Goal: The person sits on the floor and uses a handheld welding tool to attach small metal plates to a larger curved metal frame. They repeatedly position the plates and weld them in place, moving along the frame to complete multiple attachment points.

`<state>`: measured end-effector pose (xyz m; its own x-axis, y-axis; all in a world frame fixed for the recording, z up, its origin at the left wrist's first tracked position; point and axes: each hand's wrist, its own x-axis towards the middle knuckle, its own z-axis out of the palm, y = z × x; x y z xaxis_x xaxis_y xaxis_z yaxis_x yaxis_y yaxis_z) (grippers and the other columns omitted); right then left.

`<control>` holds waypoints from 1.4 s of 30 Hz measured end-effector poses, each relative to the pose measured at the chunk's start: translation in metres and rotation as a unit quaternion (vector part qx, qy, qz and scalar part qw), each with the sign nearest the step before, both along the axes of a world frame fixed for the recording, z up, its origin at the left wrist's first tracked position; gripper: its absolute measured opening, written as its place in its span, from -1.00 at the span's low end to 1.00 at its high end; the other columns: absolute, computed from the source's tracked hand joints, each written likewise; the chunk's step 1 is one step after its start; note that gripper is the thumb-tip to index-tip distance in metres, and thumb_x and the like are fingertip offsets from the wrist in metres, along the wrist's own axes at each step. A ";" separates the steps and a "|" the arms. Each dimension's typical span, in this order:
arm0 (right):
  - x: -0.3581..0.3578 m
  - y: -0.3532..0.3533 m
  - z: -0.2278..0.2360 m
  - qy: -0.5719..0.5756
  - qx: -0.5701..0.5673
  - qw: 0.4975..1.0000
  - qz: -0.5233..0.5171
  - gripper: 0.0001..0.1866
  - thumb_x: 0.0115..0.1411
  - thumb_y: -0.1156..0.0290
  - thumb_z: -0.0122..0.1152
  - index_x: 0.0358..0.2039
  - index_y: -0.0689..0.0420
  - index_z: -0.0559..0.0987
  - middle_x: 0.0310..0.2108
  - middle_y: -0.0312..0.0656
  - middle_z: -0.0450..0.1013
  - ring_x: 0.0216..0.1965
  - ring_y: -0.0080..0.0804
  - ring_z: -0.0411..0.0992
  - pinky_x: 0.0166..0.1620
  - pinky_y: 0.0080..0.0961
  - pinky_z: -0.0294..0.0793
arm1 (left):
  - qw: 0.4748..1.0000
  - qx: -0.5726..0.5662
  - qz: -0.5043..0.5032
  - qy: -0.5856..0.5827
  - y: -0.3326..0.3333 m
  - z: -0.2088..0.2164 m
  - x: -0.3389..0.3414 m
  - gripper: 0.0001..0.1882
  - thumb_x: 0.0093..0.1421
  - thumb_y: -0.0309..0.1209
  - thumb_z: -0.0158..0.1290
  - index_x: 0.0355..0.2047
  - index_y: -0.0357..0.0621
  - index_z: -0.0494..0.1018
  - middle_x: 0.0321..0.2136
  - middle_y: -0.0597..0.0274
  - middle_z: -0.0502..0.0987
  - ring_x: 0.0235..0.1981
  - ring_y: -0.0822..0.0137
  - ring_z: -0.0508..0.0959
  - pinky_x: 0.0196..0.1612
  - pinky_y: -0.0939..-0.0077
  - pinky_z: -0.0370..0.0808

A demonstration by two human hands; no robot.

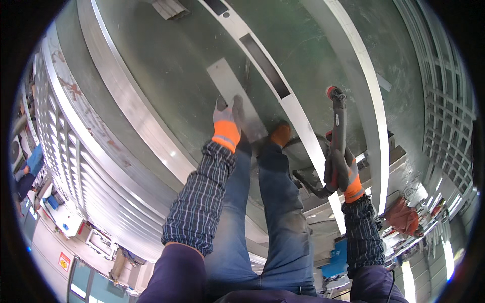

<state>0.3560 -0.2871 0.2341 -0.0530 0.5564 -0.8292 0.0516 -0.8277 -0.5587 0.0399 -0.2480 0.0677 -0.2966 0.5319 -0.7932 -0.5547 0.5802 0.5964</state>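
Note:
My left hand [228, 121], in a grey and orange glove, grips the left edge of a flat rectangular metal plate [230, 83]. The thumb lies over the plate's face, and the other fingers are partly hidden. Farther right, my right hand [346, 171], gloved alike, is closed around a long grey and black hand tool [339, 118]. That tool has a bent head with a red round end pointing away from me; its exact kind is unclear. A curved black part [313, 186] sticks out to the left below the hand.
A long slotted metal bar [298, 113] runs between my hands, and a wide metal beam [369, 81] passes right of the tool. Another beam [136, 96] lies left. Slatted metal panels [76, 146] stand at far left. My orange boot [280, 135] is on the green floor.

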 end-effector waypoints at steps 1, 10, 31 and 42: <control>-0.001 -0.002 -0.005 -0.005 -0.002 1.000 -0.011 -0.38 0.33 0.07 0.18 0.27 0.18 0.39 -0.60 -0.33 0.41 -0.69 -0.60 0.34 -0.62 -0.58 0.26 | 1.000 0.003 0.025 -0.013 -0.005 0.003 0.003 -0.71 0.26 -0.43 0.28 -0.07 -0.23 0.49 -0.21 0.16 0.62 -0.26 0.29 0.60 -0.21 0.42 0.57; -0.014 0.000 -0.115 -0.145 0.008 0.988 -0.059 -0.56 0.29 0.28 0.25 0.11 0.18 0.45 -0.52 -0.22 0.48 -0.67 -0.46 0.44 -0.64 -0.46 0.43 | 0.997 -0.049 0.046 -0.048 -0.038 -0.022 0.037 -0.62 0.21 -0.63 0.21 0.03 -0.29 0.41 -0.14 -0.06 0.64 -0.15 0.13 0.69 -0.05 0.37 0.64; -0.075 -0.056 -0.116 -0.216 0.046 0.974 -0.041 -0.30 0.20 0.06 0.28 0.31 -0.02 0.36 -0.06 0.18 0.57 0.01 0.21 0.52 0.03 -0.08 0.52 | 0.964 -0.093 -0.190 -0.161 -0.087 -0.044 0.049 -0.61 0.35 -0.12 -0.03 -0.04 -0.19 0.45 -0.12 0.10 0.61 -0.06 0.19 0.56 0.05 0.32 0.53; -0.041 -0.081 -0.112 -0.247 -0.046 0.966 -0.061 -0.31 0.20 -0.11 0.28 0.23 0.04 0.45 -0.09 0.23 0.57 0.02 0.21 0.53 0.04 -0.10 0.50 | 0.974 -0.163 -0.114 -0.107 -0.063 -0.054 0.069 -0.68 0.23 -0.18 0.24 -0.11 -0.09 0.54 -0.17 0.18 0.61 -0.14 0.15 0.61 -0.05 0.26 0.60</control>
<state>0.3152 -0.3682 0.1219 0.4240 0.4566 -0.7821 0.1922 -0.8893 -0.4150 0.1091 -0.3110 0.0140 -0.0094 0.2735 -0.9618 -0.4806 0.8422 0.2442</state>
